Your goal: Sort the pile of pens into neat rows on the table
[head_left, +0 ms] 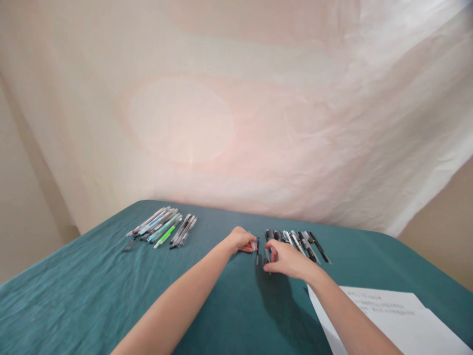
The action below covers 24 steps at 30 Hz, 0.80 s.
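My left hand [242, 240] rests on the teal tablecloth [92, 296] with its fingers curled, the tips pinched at a small pen part beside a dark pen [257, 249] that lies apart from the rest. My right hand [290, 260] hovers just right of it, fingers bent over the near end of a row of dark pens [301, 242], touching one of them. Which pen it grips is hidden under the fingers. Both forearms reach in from the bottom edge.
A second row of light and coloured pens [162, 229] lies at the far left of the table. A white printed sheet [388, 315] sits at the near right corner. A pale cloth backdrop [236, 108] hangs behind the table.
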### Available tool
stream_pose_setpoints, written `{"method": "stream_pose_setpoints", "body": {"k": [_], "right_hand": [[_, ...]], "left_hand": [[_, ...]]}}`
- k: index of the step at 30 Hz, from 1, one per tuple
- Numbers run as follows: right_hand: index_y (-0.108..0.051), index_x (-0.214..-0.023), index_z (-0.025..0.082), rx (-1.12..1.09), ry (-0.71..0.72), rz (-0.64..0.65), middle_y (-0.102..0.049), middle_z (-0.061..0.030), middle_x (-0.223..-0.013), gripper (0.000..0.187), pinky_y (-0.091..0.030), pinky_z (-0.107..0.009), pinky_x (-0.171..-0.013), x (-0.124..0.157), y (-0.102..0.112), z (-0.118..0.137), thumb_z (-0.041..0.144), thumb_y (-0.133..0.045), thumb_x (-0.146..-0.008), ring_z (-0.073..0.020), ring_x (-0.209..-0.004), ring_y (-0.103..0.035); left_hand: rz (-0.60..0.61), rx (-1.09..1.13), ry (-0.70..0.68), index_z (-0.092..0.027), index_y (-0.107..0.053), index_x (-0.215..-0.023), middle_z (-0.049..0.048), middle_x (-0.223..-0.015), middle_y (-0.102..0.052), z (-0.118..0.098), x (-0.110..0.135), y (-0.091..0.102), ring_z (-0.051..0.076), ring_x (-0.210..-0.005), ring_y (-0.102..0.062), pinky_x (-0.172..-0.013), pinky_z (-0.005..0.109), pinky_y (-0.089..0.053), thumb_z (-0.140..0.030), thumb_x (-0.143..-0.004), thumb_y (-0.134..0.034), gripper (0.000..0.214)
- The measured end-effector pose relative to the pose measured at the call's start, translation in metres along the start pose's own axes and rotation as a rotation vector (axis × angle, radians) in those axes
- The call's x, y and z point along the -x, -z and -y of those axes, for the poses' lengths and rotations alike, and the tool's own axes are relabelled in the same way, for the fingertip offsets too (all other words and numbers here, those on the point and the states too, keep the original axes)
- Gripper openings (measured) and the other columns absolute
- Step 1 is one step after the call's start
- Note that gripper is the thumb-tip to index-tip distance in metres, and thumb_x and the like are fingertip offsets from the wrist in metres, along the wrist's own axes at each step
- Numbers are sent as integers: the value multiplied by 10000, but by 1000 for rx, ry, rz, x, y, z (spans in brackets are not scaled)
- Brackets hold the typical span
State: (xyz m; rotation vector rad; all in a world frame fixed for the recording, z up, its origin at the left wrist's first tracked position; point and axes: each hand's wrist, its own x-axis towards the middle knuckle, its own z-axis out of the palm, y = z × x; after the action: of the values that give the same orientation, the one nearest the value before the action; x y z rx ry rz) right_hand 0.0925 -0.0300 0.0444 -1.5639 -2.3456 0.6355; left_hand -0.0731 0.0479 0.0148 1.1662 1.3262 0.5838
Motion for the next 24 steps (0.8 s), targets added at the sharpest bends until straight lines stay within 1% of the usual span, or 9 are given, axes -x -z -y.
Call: {"method": "stream_pose_setpoints", "body": {"k": [2,4,7,9,15,18,21,24], "right_hand": [[-538,-1010,194,63,10,2,-638,-1,-745,492,-340,-213,-566,2,0,2,316,-699,-562,-153,-671,-568],[-581,-947,194,132,16,-18,-636,-20,-785,412,-344,-221,-597,2,-2,4,286,-697,-562,-170,-729,-570],[-616,-876,194,180,12,-51,-632,-31,-789,274,-349,-229,-639,-1,-4,4,245,-662,-611,-178,-765,-570],[-620,-867,195,183,1,-79,-631,-33,-782,231,-355,-232,-657,-2,-5,3,233,-643,-640,-179,-772,-570],[-622,-840,192,197,-42,-142,-618,-45,-826,186,-362,-248,-719,-4,-6,1,196,-634,-654,-189,-824,-568],[-622,-821,191,216,-44,-174,-606,-45,-830,154,-362,-252,-722,-4,-5,1,224,-625,-670,-188,-821,-565],[-631,-825,197,224,-4,-165,-594,-34,-823,182,-364,-250,-710,-2,-6,2,274,-643,-660,-183,-806,-562],[-648,-847,206,231,51,-139,-581,-31,-826,203,-366,-248,-703,-1,-9,3,279,-650,-658,-179,-804,-561]], "left_hand": [[-4,2,-3,-81,-587,-613,88,-605,-651,-2,-2,-5,145,-550,-615,-501,211,-500,-163,-663,-578,96],[-12,6,-8,-86,-585,-596,79,-590,-647,-3,-4,-10,145,-545,-613,-500,213,-500,-155,-661,-571,97],[-30,18,-19,-95,-579,-585,67,-577,-644,-5,-7,-16,148,-550,-613,-509,219,-504,-147,-662,-560,95],[-39,26,-29,-99,-574,-584,64,-579,-644,-5,-10,-19,149,-560,-615,-522,222,-507,-148,-661,-561,93],[-44,44,-66,-111,-564,-609,49,-582,-642,-5,-13,-23,146,-571,-618,-538,225,-508,-161,-668,-571,78],[-30,47,-94,-112,-564,-622,42,-589,-641,-4,-12,-23,140,-570,-615,-537,225,-505,-175,-688,-560,91],[-14,53,-126,-104,-565,-630,46,-600,-640,-1,-11,-21,127,-547,-602,-530,224,-498,-185,-700,-553,108],[2,64,-159,-103,-571,-647,44,-617,-641,4,-11,-17,113,-536,-592,-527,217,-492,-207,-696,-571,116]]}}
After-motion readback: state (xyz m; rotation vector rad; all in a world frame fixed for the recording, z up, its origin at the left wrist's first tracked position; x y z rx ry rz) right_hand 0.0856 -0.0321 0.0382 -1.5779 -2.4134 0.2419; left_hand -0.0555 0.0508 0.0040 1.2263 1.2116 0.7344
